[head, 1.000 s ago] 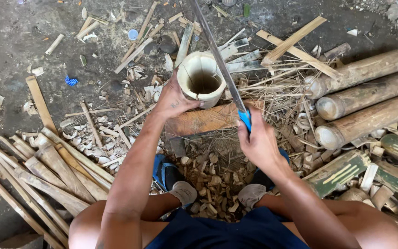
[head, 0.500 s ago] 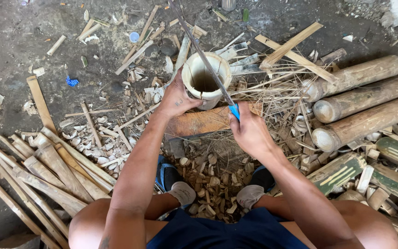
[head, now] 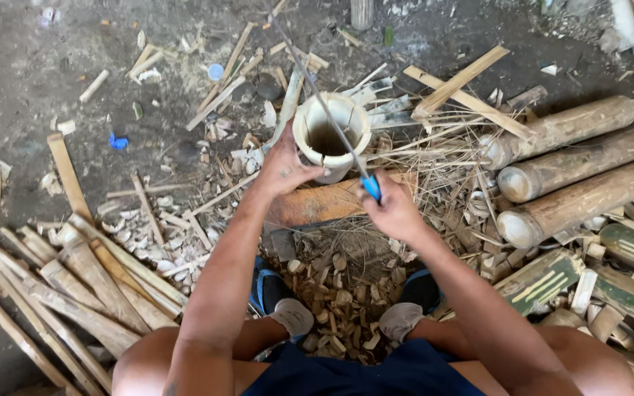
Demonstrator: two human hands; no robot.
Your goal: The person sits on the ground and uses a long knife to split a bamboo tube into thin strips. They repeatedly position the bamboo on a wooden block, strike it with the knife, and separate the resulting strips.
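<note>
Seen from above, looking down past bare knees and dark blue shorts (head: pixel 346 374) onto a dirt floor (head: pixel 31 66) strewn with bamboo scraps.

Left hand (head: pixel 288 167) wrapped around the near side of a short hollow bamboo section (head: pixel 330 133), pale and round, standing upright with its open mouth facing up, just above centre. Fingers curled tight on its wall, steadying it on an orange-brown wooden block (head: pixel 324 204) lying crosswise beneath.

Right hand (head: pixel 389 209) clenched around the blue handle (head: pixel 370 188) of a long thin blade (head: pixel 315 88), slanting up and away to the left, crossing over the open mouth of the bamboo section.

No packages, labels or signs to be made out; only small coloured litter: a blue scrap (head: pixel 117 141) on the dirt at left and a pale blue round cap (head: pixel 216 71) further up.

At right, three thick bamboo logs (head: pixel 574 165) stacked side by side, cut ends toward the centre, with greenish split pieces (head: pixel 544 279) below them. At left, a fan of long split bamboo slats (head: pixel 75 286). Crossed flat strips (head: pixel 464 84) behind the section. Between the feet, shod in blue sandals (head: pixel 266 290), a heap of small cut chips (head: pixel 339 301), close under both forearms.
</note>
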